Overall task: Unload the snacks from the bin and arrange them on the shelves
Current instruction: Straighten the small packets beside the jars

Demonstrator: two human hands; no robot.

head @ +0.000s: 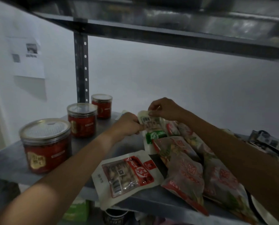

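A white snack packet with a green band [152,130] stands tilted on the grey metal shelf [10,164]. My left hand [129,125] pinches its left edge, and my right hand [164,109] pinches its top corner. In front of it a white and red nut packet [125,176] lies flat, overhanging the shelf's front edge. To the right, several red and clear snack bags [192,169] lie overlapping under my right forearm. The bin is not in view.
Three red jars with clear lids [45,143] [82,120] [101,105] stand in a row on the shelf's left side. A slotted upright post [81,67] rises behind them. An upper shelf [151,30] hangs overhead. Dark packets [265,142] lie far right. A paper sheet [28,56] hangs on the wall.
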